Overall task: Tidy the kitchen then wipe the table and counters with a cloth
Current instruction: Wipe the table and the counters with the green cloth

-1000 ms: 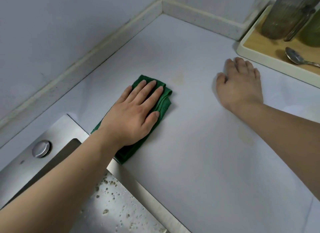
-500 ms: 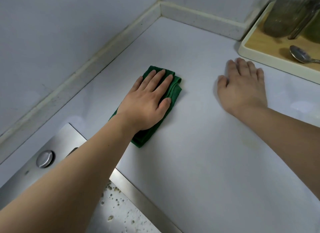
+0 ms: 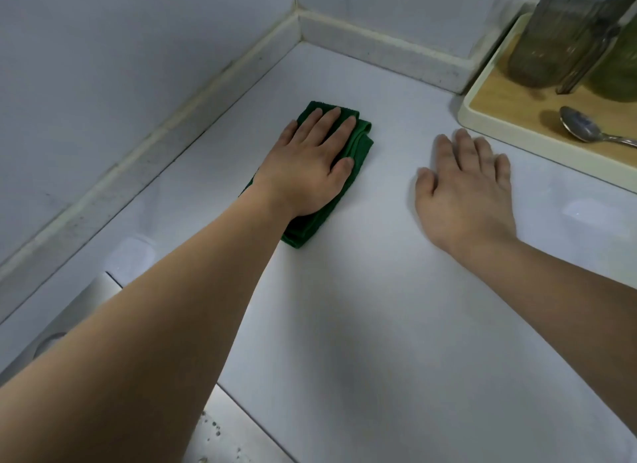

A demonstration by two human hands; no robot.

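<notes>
The cloth (image 3: pixel 358 142) lay pressed under the flat, straight-fingered left hand (image 3: pixel 306 166), the right hand (image 3: pixel 465 193) resting open on the counter (image 3: pixel 379 324); even pressure would serve best toward the corner.

No text, label, brand, number or sign can be read anywhere in view.
</notes>
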